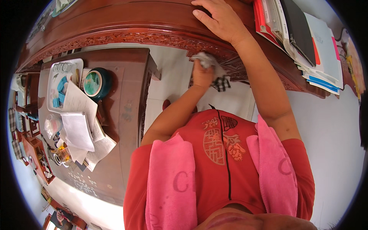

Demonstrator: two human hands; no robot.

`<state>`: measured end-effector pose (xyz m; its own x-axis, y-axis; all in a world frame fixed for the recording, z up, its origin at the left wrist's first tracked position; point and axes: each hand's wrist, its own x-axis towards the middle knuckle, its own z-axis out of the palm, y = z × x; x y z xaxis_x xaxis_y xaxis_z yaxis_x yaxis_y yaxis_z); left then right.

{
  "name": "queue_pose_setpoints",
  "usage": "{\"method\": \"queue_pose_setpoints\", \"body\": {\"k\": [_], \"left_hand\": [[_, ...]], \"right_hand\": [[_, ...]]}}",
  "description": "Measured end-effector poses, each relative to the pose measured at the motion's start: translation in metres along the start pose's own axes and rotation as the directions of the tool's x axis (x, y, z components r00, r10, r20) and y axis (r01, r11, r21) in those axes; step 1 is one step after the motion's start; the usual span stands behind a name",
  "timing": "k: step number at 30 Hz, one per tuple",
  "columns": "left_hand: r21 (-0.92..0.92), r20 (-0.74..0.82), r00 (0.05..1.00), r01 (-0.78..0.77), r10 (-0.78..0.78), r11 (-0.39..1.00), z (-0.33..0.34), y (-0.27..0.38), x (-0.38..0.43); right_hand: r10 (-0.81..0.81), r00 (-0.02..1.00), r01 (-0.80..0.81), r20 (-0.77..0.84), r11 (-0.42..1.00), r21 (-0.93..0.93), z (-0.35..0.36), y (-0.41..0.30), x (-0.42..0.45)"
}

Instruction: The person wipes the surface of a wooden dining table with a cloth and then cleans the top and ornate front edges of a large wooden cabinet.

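My left hand (pixel 203 75) is closed on a bunched gray cloth (pixel 211 61) beneath the carved edge of a dark red wooden table (pixel 123 21). A black-and-white checked piece (pixel 221 83) hangs below the cloth. The cloth is blurred, and whether it touches the carving I cannot tell. On the tabletop, near its edge, rests my right hand (pixel 220 21), its fingers spread and holding nothing; some fingertips reach the top rim of the picture. A pink towel (pixel 172 178) hangs around my neck over a red shirt.
Folders and papers (pixel 323 49) are stacked at the table's right end. Left of me, a brown table (pixel 126 115) carries a white tray (pixel 49 97), a teal round container (pixel 105 84), loose papers (pixel 79 129) and a glass cup (pixel 64 156). Pale floor tiles (pixel 169 69) show between the tables.
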<state>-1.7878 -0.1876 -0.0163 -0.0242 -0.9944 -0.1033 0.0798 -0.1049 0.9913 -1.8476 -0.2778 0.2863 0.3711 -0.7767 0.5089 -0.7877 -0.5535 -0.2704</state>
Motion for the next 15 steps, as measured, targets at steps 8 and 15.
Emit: {"method": "queue_pose_setpoints", "body": {"k": [8, 15], "left_hand": [[-0.382, -0.302, 0.867, 0.272, -0.398, 0.883, -0.052, 0.032, 0.037], [-0.727, 0.146, 0.757, 0.519, -0.637, 0.450, -0.033, 0.122, 0.020]], "right_hand": [[0.009, 1.000, -0.009, -0.009, 1.000, 0.003, 0.002, 0.003, -0.003], [0.022, 1.000, -0.023, -0.010, 0.999, -0.025, 0.001, 0.008, -0.004]]}}
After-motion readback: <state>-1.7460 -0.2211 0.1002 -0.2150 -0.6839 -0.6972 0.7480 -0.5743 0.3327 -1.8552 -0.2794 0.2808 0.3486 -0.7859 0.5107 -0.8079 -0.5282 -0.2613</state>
